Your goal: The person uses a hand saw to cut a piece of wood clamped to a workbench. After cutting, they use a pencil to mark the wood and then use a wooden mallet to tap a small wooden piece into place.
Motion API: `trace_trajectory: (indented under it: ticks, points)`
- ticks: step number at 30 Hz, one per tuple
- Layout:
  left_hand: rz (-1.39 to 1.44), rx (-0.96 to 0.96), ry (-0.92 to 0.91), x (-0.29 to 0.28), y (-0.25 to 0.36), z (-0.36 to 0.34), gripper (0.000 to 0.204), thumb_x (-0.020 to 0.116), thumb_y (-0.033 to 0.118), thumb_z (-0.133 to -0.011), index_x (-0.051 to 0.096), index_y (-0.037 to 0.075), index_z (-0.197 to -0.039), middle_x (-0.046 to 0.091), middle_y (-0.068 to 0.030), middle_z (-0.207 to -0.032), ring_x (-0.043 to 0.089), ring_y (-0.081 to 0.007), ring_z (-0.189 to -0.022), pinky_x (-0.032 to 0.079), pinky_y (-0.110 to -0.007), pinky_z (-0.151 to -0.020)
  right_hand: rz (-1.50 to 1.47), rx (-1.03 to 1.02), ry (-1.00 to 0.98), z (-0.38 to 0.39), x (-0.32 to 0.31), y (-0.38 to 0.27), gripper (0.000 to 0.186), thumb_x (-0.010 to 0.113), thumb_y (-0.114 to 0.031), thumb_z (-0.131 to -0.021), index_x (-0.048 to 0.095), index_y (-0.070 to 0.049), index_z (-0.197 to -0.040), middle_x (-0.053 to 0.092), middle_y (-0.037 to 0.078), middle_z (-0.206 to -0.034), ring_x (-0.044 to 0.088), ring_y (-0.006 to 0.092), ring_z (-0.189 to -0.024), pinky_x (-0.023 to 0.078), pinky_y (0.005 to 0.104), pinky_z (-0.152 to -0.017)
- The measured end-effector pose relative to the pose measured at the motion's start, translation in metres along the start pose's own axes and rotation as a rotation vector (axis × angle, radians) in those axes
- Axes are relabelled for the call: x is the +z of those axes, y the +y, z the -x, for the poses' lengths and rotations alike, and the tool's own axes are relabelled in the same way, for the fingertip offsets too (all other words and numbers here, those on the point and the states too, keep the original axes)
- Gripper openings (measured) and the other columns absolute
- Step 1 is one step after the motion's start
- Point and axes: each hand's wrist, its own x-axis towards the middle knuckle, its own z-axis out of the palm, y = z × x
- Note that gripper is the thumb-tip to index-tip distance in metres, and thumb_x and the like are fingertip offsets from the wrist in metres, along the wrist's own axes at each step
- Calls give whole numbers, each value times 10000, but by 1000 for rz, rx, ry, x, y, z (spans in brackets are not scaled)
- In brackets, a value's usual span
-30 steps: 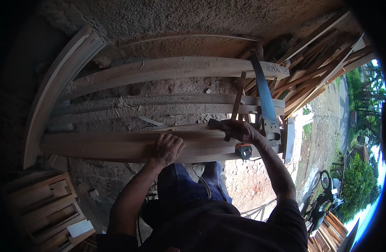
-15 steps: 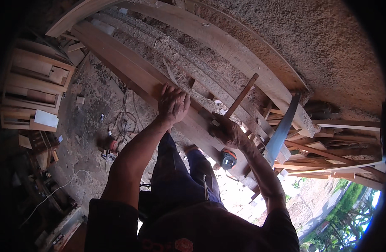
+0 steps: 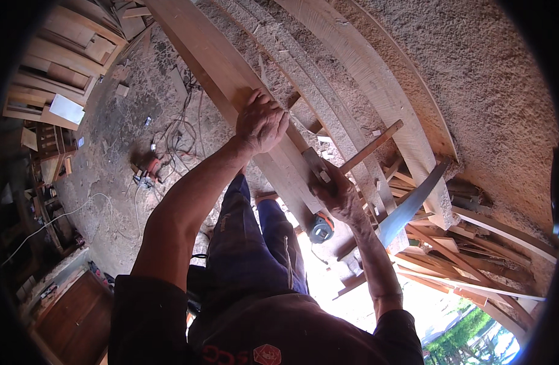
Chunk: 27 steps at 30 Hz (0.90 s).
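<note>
I view the work area through the head camera, which looks down past the dark shirt at both hands. The task piece, a smooth wooden plank (image 3: 209,58), runs diagonally from the upper edge of the view to just below the right hand. The left hand (image 3: 262,123) lies across the plank with its fingers bent toward the far edge; I cannot tell whether this grip clasps the wood or only bears on it. The right hand (image 3: 340,194) is located near the plank's lower end, its grip closed around a small block-shaped tool (image 3: 316,163), which is dark with a paler section. A round black-and-orange tape measure (image 3: 321,229) sits at the lower end of the plank, to the left of the right forearm. A narrow wooden strip (image 3: 374,146) extends from beside the right hand toward the rough curved beam (image 3: 364,79). Near the right forearm, a handsaw (image 3: 416,204) shows its tapered bluish blade, tip toward the wall side. Stacked timber (image 3: 474,261) occupies the area beyond the saw. To the left, a red power tool (image 3: 150,166) and tangled cables (image 3: 181,137) lie on the floor (image 3: 109,201), and a white sheet (image 3: 66,110) rests on wooden frames (image 3: 72,45).
</note>
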Motion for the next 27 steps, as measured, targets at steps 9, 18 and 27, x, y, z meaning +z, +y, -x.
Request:
trace_trajectory:
  ticks: [9, 18, 27]
  points:
    - [-54, 13, -36, -2, -6, 1, 286, 510, 297, -1017, 714, 98, -991, 713, -68, -957, 612, -265, -1024, 328, -465, -1152, -23, -112, 16, 1, 0, -10, 669, 702, -138, -921, 414, -12, -1512, 728, 190, -1111, 743, 223, -976, 579, 354, -869]
    - [92, -86, 0, -5, 6, 2, 158, 541, 220, -1006, 628, 92, -1034, 664, -122, -836, 644, -308, -924, 366, -462, -1119, -69, -152, 3, -35, 14, -16, 633, 683, -162, -945, 420, -11, -1501, 727, 179, -1082, 726, 193, -887, 573, 361, -829]
    - [200, -71, 43, -7, 2, -1, 102, 544, 172, -996, 600, 87, -1009, 649, -138, -798, 647, -337, -855, 382, -474, -1108, -14, -159, -13, -33, 3, -21, 602, 680, -148, -946, 438, -3, -1478, 726, 173, -1030, 730, 210, -864, 583, 348, -781]
